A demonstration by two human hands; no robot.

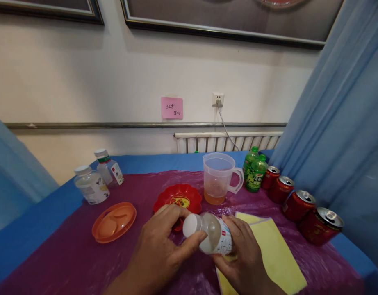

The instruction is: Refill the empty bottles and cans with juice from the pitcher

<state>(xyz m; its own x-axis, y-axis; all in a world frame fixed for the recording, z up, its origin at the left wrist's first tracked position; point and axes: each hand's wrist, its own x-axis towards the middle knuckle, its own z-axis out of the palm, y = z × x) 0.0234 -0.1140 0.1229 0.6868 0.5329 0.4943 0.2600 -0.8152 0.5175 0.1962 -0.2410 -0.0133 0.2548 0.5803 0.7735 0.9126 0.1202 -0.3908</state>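
Observation:
A clear plastic bottle (211,232) with a white cap and a printed label lies tilted between my hands, its cap end to the left. My right hand (246,254) is wrapped around the labelled body. At the cap end, my left hand (164,241) has its thumb across the neck and its fingers on the far side, partly hidden. Some cloudy liquid seems to be inside the bottle. Just behind my left hand sits a red scalloped dish (164,196). Under my right hand lies a yellow cloth or sheet (275,250).
A measuring jug (218,176) holding amber liquid stands behind the bottle. Two green bottles (256,174) and several red cans (299,205) line the right side. On the left are an orange dish (113,223) and two clear bottles (92,186). Purple plastic (72,246) covers the table.

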